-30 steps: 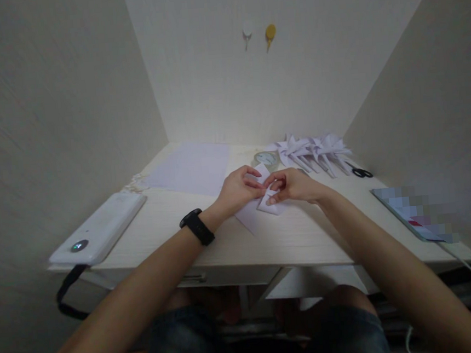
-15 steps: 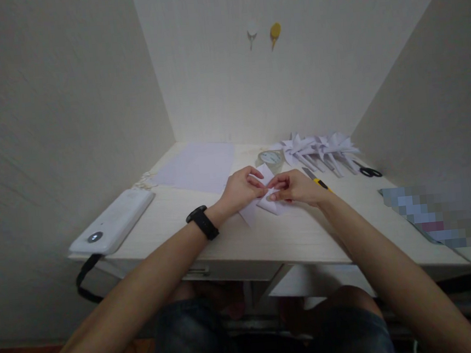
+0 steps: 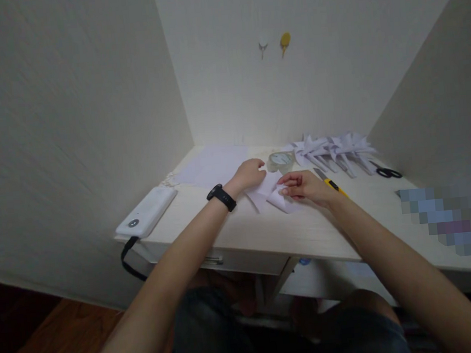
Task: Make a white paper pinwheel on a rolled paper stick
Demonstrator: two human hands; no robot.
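The pale wood-grain worktop (image 3: 265,234) carries a flat white sheet of paper (image 3: 213,164) at its far left, a white oblong power bank (image 3: 147,211) at its left edge and a row of folded white paper pieces (image 3: 334,147) at the back right. The partly folded white paper piece (image 3: 270,192) lies near the worktop centre. The left hand (image 3: 250,174), with a black wristband (image 3: 221,197), presses on its far edge with fingers curled, while the right hand (image 3: 305,186) has its grip closed on the near fold; a clear tape roll (image 3: 280,160) stands just behind and a yellow utility knife (image 3: 331,182) lies just beside the right hand.
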